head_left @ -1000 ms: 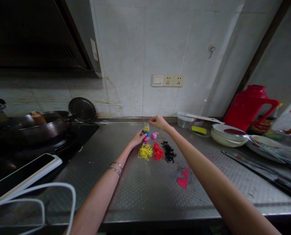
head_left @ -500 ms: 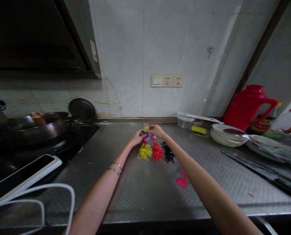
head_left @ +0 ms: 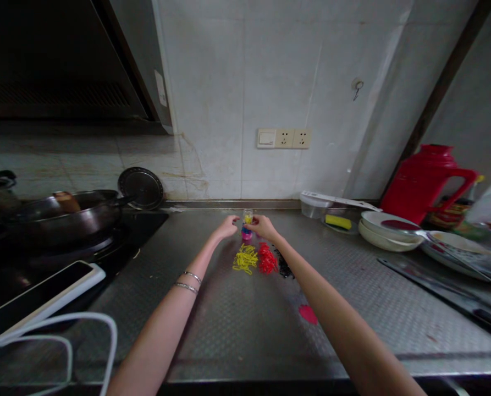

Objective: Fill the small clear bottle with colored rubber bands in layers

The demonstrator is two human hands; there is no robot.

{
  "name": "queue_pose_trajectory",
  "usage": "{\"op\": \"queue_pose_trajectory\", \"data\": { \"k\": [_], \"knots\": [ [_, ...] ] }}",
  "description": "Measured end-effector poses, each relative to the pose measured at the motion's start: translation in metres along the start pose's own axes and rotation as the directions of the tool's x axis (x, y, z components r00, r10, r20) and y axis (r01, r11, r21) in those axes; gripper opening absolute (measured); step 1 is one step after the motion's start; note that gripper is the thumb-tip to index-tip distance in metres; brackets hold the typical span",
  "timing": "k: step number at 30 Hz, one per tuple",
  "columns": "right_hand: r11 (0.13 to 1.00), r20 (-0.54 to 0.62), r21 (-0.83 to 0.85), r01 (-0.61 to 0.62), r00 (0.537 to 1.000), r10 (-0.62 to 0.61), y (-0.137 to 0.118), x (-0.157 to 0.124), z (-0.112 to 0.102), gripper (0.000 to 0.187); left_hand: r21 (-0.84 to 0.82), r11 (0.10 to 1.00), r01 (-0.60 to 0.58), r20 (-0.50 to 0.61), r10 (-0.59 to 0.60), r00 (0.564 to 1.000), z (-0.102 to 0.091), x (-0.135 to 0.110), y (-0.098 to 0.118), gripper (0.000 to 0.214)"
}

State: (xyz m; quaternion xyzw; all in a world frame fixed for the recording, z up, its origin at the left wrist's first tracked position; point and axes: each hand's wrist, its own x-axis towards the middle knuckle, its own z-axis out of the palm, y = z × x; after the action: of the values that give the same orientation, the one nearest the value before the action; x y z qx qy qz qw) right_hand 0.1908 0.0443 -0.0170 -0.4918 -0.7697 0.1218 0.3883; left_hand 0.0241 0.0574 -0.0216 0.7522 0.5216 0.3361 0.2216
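Observation:
A small clear container [head_left: 247,219] with yellow, blue and pink bits in it stands on the steel counter [head_left: 237,319]. My right hand [head_left: 262,226] is closed against its right side. My left hand [head_left: 227,225] sits just left of it, fingers loosely apart and holding nothing. In front of the hands lie three little piles of small pieces: a yellow pile [head_left: 245,258], a red pile [head_left: 266,258] and a black pile [head_left: 284,268], the last partly hidden by my right forearm.
A red patch [head_left: 308,314] marks the counter nearer me. A pan [head_left: 64,212] sits on the stove at left, with a white-edged device [head_left: 43,300] and cable below. At right are a sponge [head_left: 338,221], stacked plates [head_left: 387,231], a red jug [head_left: 429,181] and a knife [head_left: 447,291].
My right hand came down from above the container to its right side. My left hand slid off the container's base to the left. The view shifted slightly.

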Motion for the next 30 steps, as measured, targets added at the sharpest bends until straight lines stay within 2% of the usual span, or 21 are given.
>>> {"op": "queue_pose_trajectory", "data": {
  "k": [3, 6, 14, 20, 23, 25, 28, 30],
  "knots": [
    [1.0, -0.013, 0.004, 0.003, 1.0, -0.003, 0.0, 0.0, 0.001, 0.027, 0.213, 0.975, 0.064, -0.021, -0.061, 0.998, 0.009, -0.002, -0.004, 0.03],
    [1.0, -0.014, 0.005, 0.009, 1.0, -0.009, 0.001, -0.001, 0.003, 0.027, 0.317, 0.94, 0.124, -0.04, -0.117, 0.992, 0.02, -0.01, -0.006, 0.029],
    [1.0, -0.048, -0.003, 0.012, 0.999, -0.012, 0.004, -0.001, 0.008, 0.031, 0.527, 0.849, -0.02, -0.053, 0.057, 0.997, 0.019, -0.022, 0.001, 0.02],
    [1.0, -0.067, -0.014, 0.021, 0.997, -0.022, 0.009, 0.001, 0.012, 0.031, 0.551, 0.83, -0.078, -0.025, 0.111, 0.994, 0.016, -0.017, 0.0, 0.018],
    [1.0, -0.062, -0.016, 0.022, 0.998, -0.023, 0.01, 0.0, 0.012, 0.031, 0.469, 0.882, -0.034, -0.072, 0.077, 0.994, 0.004, -0.006, 0.0, 0.021],
    [1.0, -0.062, -0.019, 0.021, 0.998, -0.022, 0.01, -0.001, 0.011, 0.031, 0.392, 0.919, -0.044, -0.122, 0.099, 0.988, -0.01, 0.002, 0.003, 0.021],
    [1.0, -0.066, -0.02, 0.017, 0.998, -0.018, 0.008, -0.002, 0.011, 0.031, 0.312, 0.94, -0.137, -0.159, 0.194, 0.968, -0.037, 0.013, 0.015, 0.02],
    [1.0, -0.067, -0.018, 0.015, 0.998, -0.016, 0.008, -0.002, 0.011, 0.03, 0.316, 0.921, -0.227, -0.151, 0.285, 0.947, -0.053, 0.015, 0.027, 0.02]
  ]
}}
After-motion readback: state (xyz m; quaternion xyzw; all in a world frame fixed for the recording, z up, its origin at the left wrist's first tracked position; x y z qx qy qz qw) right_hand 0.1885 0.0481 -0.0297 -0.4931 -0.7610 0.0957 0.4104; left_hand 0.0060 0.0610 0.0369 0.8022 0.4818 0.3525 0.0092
